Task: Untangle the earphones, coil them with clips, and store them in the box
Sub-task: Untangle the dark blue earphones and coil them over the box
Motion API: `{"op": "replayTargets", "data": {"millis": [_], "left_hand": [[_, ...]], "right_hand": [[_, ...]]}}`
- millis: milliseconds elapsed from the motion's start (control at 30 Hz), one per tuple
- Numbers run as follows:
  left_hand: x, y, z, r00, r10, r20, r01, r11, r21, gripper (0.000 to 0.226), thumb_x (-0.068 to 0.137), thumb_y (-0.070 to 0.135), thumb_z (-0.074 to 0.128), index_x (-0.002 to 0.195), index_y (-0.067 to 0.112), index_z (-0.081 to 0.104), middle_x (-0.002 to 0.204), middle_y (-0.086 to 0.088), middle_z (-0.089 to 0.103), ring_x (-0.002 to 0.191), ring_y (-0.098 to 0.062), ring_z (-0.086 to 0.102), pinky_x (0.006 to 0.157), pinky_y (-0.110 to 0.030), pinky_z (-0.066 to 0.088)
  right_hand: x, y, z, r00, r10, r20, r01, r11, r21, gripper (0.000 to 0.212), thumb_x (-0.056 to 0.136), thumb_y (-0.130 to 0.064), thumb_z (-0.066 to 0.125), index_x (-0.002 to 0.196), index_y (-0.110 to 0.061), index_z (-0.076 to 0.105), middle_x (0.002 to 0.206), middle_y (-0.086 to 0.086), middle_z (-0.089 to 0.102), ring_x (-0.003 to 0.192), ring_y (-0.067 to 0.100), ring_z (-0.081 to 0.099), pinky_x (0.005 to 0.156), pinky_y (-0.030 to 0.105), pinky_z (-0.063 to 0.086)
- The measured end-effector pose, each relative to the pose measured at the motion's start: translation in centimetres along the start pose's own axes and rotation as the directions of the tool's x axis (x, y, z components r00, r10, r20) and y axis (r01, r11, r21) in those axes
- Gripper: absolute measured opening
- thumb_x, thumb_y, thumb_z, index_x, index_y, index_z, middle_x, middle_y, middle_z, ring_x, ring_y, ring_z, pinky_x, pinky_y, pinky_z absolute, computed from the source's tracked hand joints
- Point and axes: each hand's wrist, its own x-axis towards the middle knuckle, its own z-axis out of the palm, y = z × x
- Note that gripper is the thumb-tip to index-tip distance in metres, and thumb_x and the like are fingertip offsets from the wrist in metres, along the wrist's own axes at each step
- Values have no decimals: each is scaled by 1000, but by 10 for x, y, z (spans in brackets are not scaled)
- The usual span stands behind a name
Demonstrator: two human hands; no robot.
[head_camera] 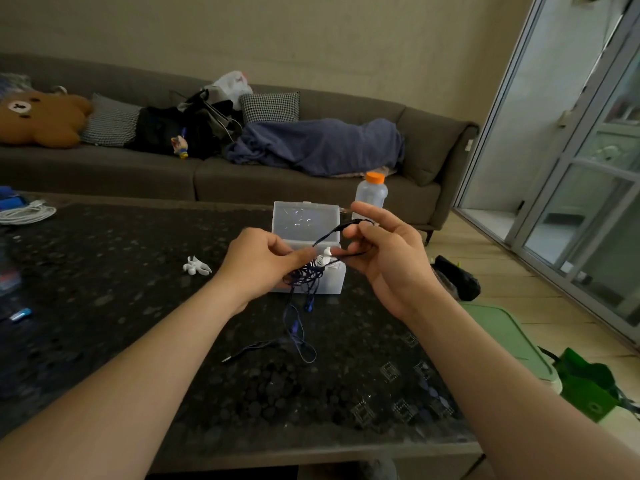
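Tangled dark blue earphones (300, 327) hang from both hands above the dark table (121, 327); their plug end lies on the table. My left hand (263, 261) pinches the bundle of cable. My right hand (377, 251) holds a loop of the cable around its curled fingers, index finger raised. Behind the hands stands the clear plastic box (304, 223) with its lid up and something white inside. A small pile of white clips (196, 265) lies on the table left of the box.
A bottle with an orange cap (371, 192) stands behind the box. A white coiled cable (24, 213) lies at the table's far left. A grey sofa (433, 157) with cushions and a blanket runs behind. A green lid (502, 334) and green bag (588, 386) lie on the floor at right.
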Motion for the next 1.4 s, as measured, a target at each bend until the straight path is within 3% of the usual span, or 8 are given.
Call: {"op": "replayTargets", "data": {"millis": [267,633,800,967,1067,1167,1267,1400], "left_hand": [[3,3,0,995,-46,88,37,994,100,45,105,56,53,102,18,75,96,-3,77,83,-16,76,81,-41,66],[-2,15,2,949,-179,258,259,911,-320,39,108,45,57,119,11,72,97,-11,78,88,-26,78,95,-50,63],[-5,17,-1,920,-234,314,337,882,-329,43,109,48,52,119,9,67,87,-9,64,75,-22,63,75,-42,64],[-4,14,-5,872,-216,440,383,860,-338,44,102,56,60,117,14,65,73,0,54,55,-10,34,56,-27,39],[-5,14,-7,862,-212,460,357,899,-254,53,86,50,82,123,14,72,69,6,49,55,-7,32,54,-25,29],[-4,12,-6,874,-241,422,352,912,-210,39,92,35,81,120,9,74,66,7,47,56,-7,33,52,-24,27],[-3,13,-6,874,-249,417,360,909,-212,25,99,28,73,115,10,74,65,6,47,54,-7,34,52,-25,27],[-2,12,-7,914,-220,340,311,919,-242,21,100,31,71,111,13,73,77,2,55,54,-8,37,52,-27,28]], "right_hand": [[-2,2,-3,962,-272,27,232,761,-606,21,109,-11,55,120,-22,69,96,-2,79,64,16,72,56,29,58],[-1,4,-11,944,-168,282,327,574,-751,32,91,-12,77,116,-28,66,92,-11,71,62,4,56,63,23,55],[-2,5,-13,937,-119,329,345,472,-811,9,94,-26,79,101,-32,78,62,-19,60,55,4,51,56,21,46],[-4,2,-11,935,-152,321,355,380,-854,5,95,-28,77,92,-31,78,86,-15,64,69,5,61,64,11,48],[-2,2,-12,957,-133,257,289,445,-848,3,93,-31,80,90,-31,79,108,-11,63,76,9,66,72,23,58],[-3,1,-12,967,-47,249,234,545,-805,7,98,-26,75,93,-22,78,84,-2,73,57,15,67,69,40,64],[-5,-1,-11,973,17,229,172,607,-776,10,102,-22,70,97,-17,77,65,-9,69,52,10,65,62,28,59],[-7,-6,-10,979,119,167,42,682,-730,10,102,-19,69,99,-10,74,77,5,76,58,13,72,57,24,57]]}}
